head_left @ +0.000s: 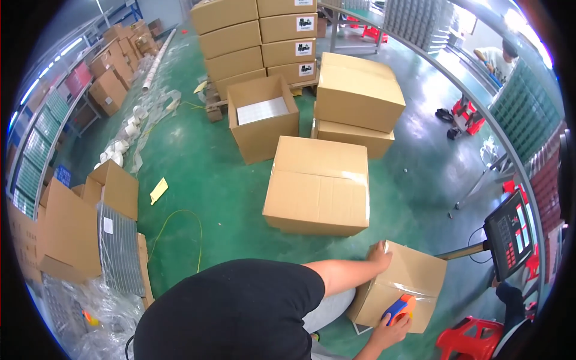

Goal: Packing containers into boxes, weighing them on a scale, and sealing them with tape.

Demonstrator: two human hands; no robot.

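Note:
A closed cardboard box (414,270) sits at the lower right, with a shiny strip of clear tape across its top. My left hand (379,258) is at the far left corner of this box, its fingers closed round the edge and partly hidden. In my right hand (393,331) is a blue and orange tape dispenser (400,308), held against the near part of the top. Beneath the box, a bit of a pale metal platform (362,328) shows. Another taped cardboard box (318,186) stands on the floor just beyond.
A scale display (509,233) on a pole and a red stool (469,337) stand to the right. Farther off are an open carton (262,135), two stacked cartons (360,90) and a tall carton stack (234,45). Yellow strapping (200,231) lies on the green floor.

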